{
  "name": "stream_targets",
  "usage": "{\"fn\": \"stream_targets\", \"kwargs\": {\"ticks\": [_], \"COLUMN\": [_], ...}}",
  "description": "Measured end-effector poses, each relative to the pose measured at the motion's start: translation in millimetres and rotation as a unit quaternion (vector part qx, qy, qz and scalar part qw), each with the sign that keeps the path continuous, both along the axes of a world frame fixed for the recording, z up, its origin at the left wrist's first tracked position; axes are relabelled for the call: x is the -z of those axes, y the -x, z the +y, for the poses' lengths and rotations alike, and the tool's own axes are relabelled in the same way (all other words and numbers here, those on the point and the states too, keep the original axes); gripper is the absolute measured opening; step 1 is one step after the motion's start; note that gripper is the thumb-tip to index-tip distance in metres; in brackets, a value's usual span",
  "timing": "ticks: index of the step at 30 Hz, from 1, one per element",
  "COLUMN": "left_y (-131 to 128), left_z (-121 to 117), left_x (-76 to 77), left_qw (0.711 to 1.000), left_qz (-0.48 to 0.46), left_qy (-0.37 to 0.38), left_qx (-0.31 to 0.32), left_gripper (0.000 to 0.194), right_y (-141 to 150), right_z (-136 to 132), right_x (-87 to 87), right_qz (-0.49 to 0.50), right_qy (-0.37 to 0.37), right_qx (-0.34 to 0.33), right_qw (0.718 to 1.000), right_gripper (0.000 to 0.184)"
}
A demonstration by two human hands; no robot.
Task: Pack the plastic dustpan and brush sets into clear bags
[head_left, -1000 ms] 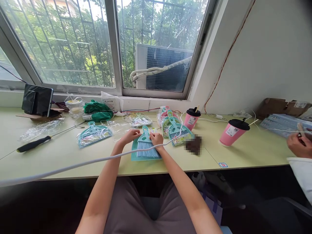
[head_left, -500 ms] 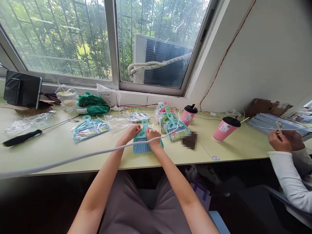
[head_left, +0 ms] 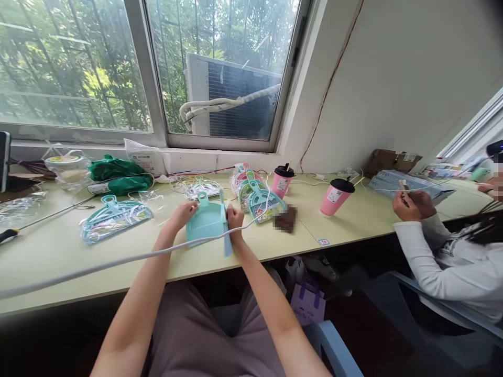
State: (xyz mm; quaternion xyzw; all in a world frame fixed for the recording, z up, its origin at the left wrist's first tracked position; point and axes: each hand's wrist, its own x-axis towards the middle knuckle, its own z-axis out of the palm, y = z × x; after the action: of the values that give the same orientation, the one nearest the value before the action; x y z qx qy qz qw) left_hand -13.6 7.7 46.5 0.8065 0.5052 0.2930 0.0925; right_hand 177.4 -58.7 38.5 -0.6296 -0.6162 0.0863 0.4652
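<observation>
A turquoise dustpan [head_left: 205, 222] lies near the table's front edge. My left hand [head_left: 184, 215] has its fingers closed on the pan's upper left side. In my right hand [head_left: 236, 222] is the small matching brush [head_left: 227, 242], turned on its edge along the dustpan's right side, with its bristles pointing down toward me. Off to the left lies a bagged blue-green dustpan set [head_left: 115, 219] in clear plastic. Right of my right hand, several more bagged sets in pink, green and blue [head_left: 262, 201] overlap. A white cable [head_left: 165, 250] crosses in front of my hands.
Two pink cups [head_left: 333, 199] with black lids stand to the right. A green bag [head_left: 118, 170] and clear plastic wrapping lie at the back left, with a screwdriver-like tool [head_left: 10, 234] at far left. A person in white sleeves [head_left: 416, 251] sits at the right.
The brush was lying flat over the dustpan; now my right hand has tipped it up to the pan's right side, baring the pan. My view has turned to the right.
</observation>
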Motion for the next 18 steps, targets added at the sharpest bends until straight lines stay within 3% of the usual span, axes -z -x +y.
{"fn": "stream_targets", "kwargs": {"ticks": [4,9,15,18], "left_y": [11,18,21,18], "left_z": [-3,-13,-19,-19], "left_x": [-2.1,-5.6,-11.2,-11.1], "left_qw": [1.000,0.995,0.995,0.998], "left_qz": [0.025,0.094,0.077,0.051], "left_qy": [-0.016,0.010,0.058,0.035], "left_qx": [0.007,-0.030,-0.011,-0.019], "left_gripper": [0.032,0.026,0.025,0.028], "right_y": [-10,-53,-92,-95], "right_z": [-16,-39,-61,-67], "right_x": [-18.7,-46.6,-27.3,-17.9], "right_qz": [0.000,-0.162,-0.336,-0.365], "right_qy": [-0.016,0.031,0.192,0.208], "right_qx": [0.012,0.056,0.046,0.041], "right_qw": [1.000,0.985,0.921,0.906], "right_gripper": [0.063,0.051,0.029,0.022]}}
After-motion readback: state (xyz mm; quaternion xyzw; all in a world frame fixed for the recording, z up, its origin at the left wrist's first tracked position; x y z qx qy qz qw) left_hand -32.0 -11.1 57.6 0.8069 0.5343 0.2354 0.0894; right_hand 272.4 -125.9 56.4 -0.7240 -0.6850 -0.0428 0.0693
